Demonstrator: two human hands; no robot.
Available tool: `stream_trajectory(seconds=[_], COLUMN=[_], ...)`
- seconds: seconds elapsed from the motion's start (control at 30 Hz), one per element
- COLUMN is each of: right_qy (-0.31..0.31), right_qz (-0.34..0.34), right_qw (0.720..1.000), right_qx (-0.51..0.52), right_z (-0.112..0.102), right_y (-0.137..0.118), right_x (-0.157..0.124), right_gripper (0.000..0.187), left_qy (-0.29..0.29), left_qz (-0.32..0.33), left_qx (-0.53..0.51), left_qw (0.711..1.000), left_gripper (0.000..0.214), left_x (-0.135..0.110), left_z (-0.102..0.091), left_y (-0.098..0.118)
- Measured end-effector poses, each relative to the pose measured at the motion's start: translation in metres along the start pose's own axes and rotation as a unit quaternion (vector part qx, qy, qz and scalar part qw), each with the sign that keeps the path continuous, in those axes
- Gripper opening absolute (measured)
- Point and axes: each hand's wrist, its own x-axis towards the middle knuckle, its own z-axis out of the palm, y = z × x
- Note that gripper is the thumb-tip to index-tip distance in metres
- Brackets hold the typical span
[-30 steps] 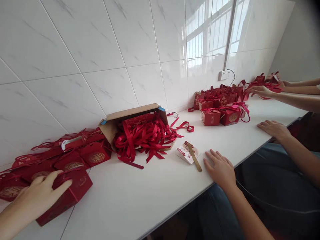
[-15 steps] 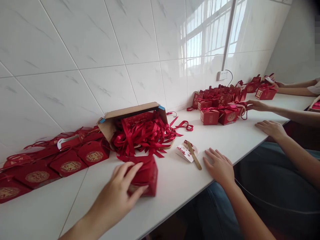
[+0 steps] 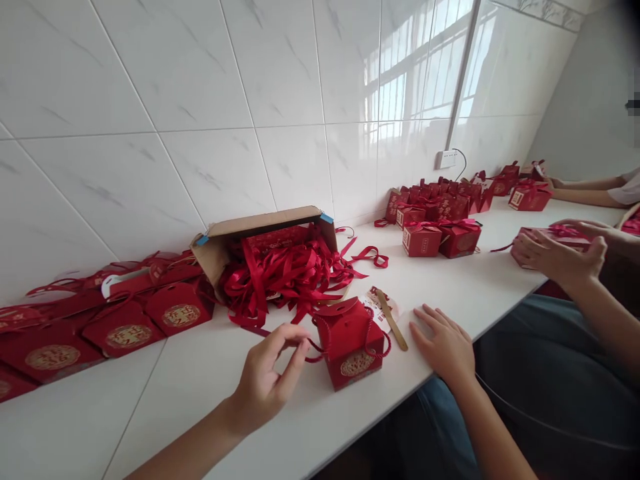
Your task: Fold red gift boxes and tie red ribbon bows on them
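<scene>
A small red gift box (image 3: 356,360) with a gold emblem and a red cord handle stands upright on the white table (image 3: 210,373) in front of me. My left hand (image 3: 267,377) hovers just left of it, fingers loosely curled and apart, fingertips by the cord. My right hand (image 3: 444,343) lies flat and open on the table to the right of the box. Between the box and my right hand lie a wooden stick (image 3: 393,321) and a sticker sheet (image 3: 383,303).
A cardboard box (image 3: 260,223) on its side spills red ribbons (image 3: 285,273). Flat unfolded red boxes (image 3: 120,327) line the wall at left. Finished tied boxes (image 3: 440,237) stand at the right. A co-worker's hands (image 3: 557,257) hold a red box (image 3: 543,235); another arm lies further back.
My left hand brought a red box from the pile at left across to the middle and stood it upright. The co-worker's hands lifted off the table onto a box.
</scene>
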Motion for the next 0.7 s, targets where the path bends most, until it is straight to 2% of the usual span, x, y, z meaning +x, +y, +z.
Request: stream_trajectory(seconds=[0.07, 0.13, 0.23, 0.3, 0.4, 0.5, 0.7], right_qy=[-0.001, -0.001, 0.009, 0.024, 0.063, 0.092, 0.085], right_qz=[0.0, -0.004, -0.006, -0.01, -0.017, -0.014, 0.05], right_qw=[1.0, 1.0, 1.0, 0.999, 0.991, 0.972, 0.931], right_qx=[0.006, 0.009, 0.02, 0.045, 0.118, 0.216, 0.35], right_z=[-0.001, 0.0, 0.003, 0.006, 0.01, 0.008, -0.017], right_y=[0.0, 0.001, 0.004, 0.007, 0.011, 0.011, 0.001], right_x=[0.0, 0.0, -0.001, -0.002, -0.005, -0.013, -0.035], right_gripper=[0.042, 0.043, 0.043, 0.042, 0.04, 0.038, 0.033], left_qy=[-0.005, -0.02, -0.027, -0.056, -0.101, -0.117, -0.157], left_qz=[-0.06, -0.093, -0.095, -0.088, -0.075, -0.067, -0.054], left_qx=[0.054, 0.121, 0.171, 0.193, 0.214, 0.231, 0.246], left_qw=[0.997, 0.988, 0.98, 0.976, 0.969, 0.963, 0.955], left_gripper=[0.017, 0.027, 0.036, 0.034, 0.031, 0.031, 0.027], left_x=[0.001, 0.002, 0.001, -0.001, -0.004, -0.003, -0.005], left_z=[0.002, 0.005, 0.009, 0.012, 0.015, 0.016, 0.02], left_y=[-0.021, -0.047, -0.082, -0.094, -0.096, -0.089, -0.06])
